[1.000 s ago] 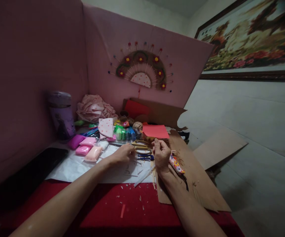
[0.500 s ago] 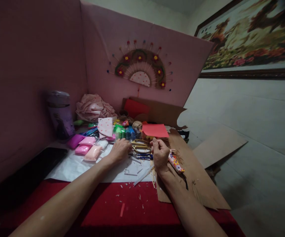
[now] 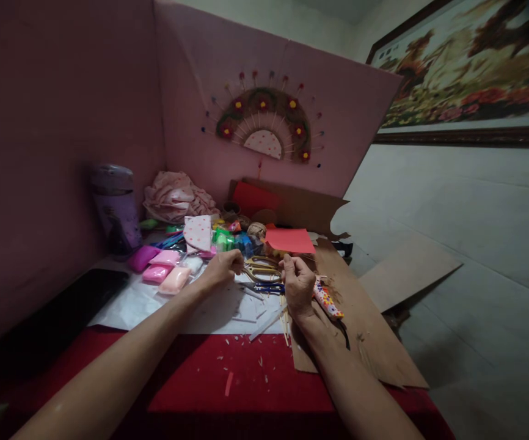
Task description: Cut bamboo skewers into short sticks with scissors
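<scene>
My left hand (image 3: 222, 269) hovers with curled fingers just left of the gold-handled scissors (image 3: 261, 267), over the white paper sheet (image 3: 154, 302). What it pinches, if anything, is too small to see. My right hand (image 3: 297, 282) is closed upright, gripping a thin wooden stick between thumb and fingers. Under and beside it lie several more thin sticks (image 3: 284, 321), blue-handled scissors (image 3: 269, 287) and a dotted craft knife (image 3: 327, 300) on the brown cardboard (image 3: 365, 330).
Packets of coloured clay (image 3: 166, 269) lie at the left, a purple bottle (image 3: 116, 208) behind them, a red paper square (image 3: 291, 240) and crumpled pink cloth (image 3: 175, 194) further back. A pink board with a fan decoration (image 3: 264, 125) stands behind. The red tablecloth (image 3: 228, 391) carries scraps.
My left hand has moved slightly away from me and up, from the paper near the blue scissors to beside the gold scissors. The right hand has stayed almost still.
</scene>
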`<state>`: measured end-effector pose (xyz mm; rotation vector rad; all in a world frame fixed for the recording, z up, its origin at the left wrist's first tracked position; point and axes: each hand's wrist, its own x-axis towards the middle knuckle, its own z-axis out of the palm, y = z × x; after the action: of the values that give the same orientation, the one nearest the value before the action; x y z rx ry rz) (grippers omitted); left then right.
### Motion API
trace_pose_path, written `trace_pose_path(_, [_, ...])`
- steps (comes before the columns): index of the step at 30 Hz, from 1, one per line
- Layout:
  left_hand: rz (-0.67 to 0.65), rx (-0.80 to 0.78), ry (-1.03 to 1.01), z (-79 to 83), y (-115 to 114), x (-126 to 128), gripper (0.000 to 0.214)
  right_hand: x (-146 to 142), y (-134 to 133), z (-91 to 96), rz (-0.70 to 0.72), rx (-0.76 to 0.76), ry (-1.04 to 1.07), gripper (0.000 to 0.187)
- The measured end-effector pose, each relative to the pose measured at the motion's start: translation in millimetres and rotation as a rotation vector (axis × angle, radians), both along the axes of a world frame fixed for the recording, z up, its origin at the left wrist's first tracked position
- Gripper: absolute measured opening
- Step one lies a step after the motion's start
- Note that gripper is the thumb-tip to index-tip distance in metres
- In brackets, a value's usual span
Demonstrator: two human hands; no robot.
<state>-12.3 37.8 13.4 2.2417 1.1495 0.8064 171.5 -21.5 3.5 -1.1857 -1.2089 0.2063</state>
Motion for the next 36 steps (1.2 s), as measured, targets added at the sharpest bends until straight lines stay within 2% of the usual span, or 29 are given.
trace_pose_path(2, [-0.119, -0.195, -0.105, 0.4, 3, -3, 0.010, 0, 0, -0.3, -0.001, 0.004, 0.005, 0.037])
trace_pose_path(4, [-0.207, -0.338, -0.091, 0.1, 3, -5, 0.010, 0, 0, -0.2, 0.001, 0.005, 0.004, 0.037])
trace_pose_path(7, [-0.290, -0.406, 0.044, 2.0, -2, -8, 0.015, 0, -1, 0.3, 0.000, 0.000, 0.002, 0.036])
trace_pose_path(10, [-0.308, -0.372, 0.206, 7.5, -10, -8, 0.015, -1, -1, 0.8, -0.005, -0.007, 0.000, 0.036])
trace_pose_path(14, [-0.242, -0.143, 0.384, 12.6, -20, -3, 0.012, -1, -1, 0.8, -0.004, -0.011, -0.003, 0.037])
trace_pose_path(16, [-0.237, -0.082, 0.419, 13.2, -22, -2, 0.014, -1, 0, 0.6, -0.003, -0.009, -0.007, 0.037])
trace_pose_path(18, [-0.294, -0.105, 0.381, 13.6, -21, -2, 0.016, 0, -1, 0.4, -0.001, -0.010, -0.013, 0.037])
trace_pose_path(21, [-0.388, -0.189, 0.210, 16.3, -20, 0, 0.016, 0, -1, 0.4, -0.003, -0.010, -0.024, 0.037])
trace_pose_path(25, [-0.404, -0.398, -0.019, 23.5, -26, 7, 0.008, 0, 0, -0.1, -0.013, -0.009, -0.044, 0.036])
trace_pose_path(27, [-0.467, -0.498, -0.046, 27.1, -34, 10, 0.008, 1, 0, -0.6, -0.011, -0.009, -0.051, 0.036])
trace_pose_path(30, [-0.562, -0.552, 0.026, 29.1, -51, 13, 0.011, 0, 0, -1.1, -0.012, -0.017, -0.057, 0.036])
trace_pose_path(33, [-0.527, -0.522, 0.059, 27.5, -64, 12, 0.013, 0, -1, -0.5, -0.016, -0.024, -0.065, 0.037])
trace_pose_path(34, [-0.470, -0.493, 0.025, 28.0, -64, 11, 0.014, -1, -2, -0.2, -0.018, -0.023, -0.071, 0.037])
trace_pose_path(36, [-0.275, -0.398, -0.147, 34.1, -57, 10, 0.013, -1, -2, 0.5, -0.021, -0.017, -0.091, 0.038])
